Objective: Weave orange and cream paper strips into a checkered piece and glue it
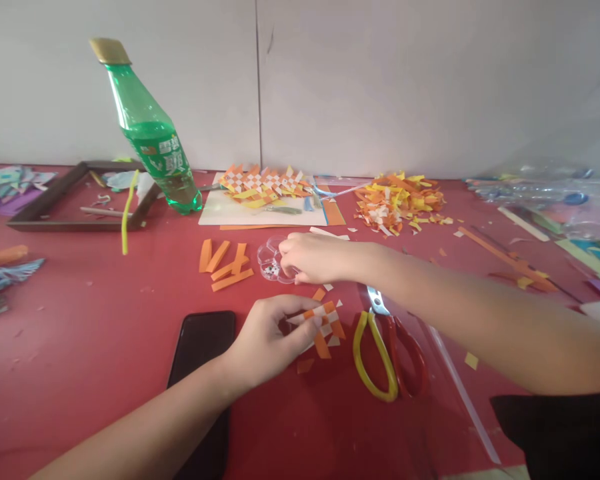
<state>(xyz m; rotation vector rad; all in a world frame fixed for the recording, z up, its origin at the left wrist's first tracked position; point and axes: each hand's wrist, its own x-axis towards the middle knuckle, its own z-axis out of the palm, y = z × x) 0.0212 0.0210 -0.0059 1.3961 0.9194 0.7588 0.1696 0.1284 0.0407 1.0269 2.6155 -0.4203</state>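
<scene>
My left hand (269, 340) pinches a small woven paper piece (326, 321) of orange and white strips between thumb and fingers, a little above the red table. Further forward, my right hand (314, 257) reaches over a clear flower-shaped dish (267, 249), its fingers curled together at the dish's right side. Small black-and-white bits, perhaps googly eyes (271, 271), lie in one compartment. Whatever the right fingertips hold is hidden. Loose orange paper strips (230, 265) lie left of the dish. Scissors (380, 350) with one yellow and one red handle rest below my right forearm.
A black phone (203, 343) lies partly under my left forearm. Behind stand a green bottle (155, 137) and a dark frame (70, 225). Woven orange-white paper (265, 181) lies on a white sheet (220, 213), beside a heap of paper scraps (400, 200). Plastic packaging (545, 193) is at right.
</scene>
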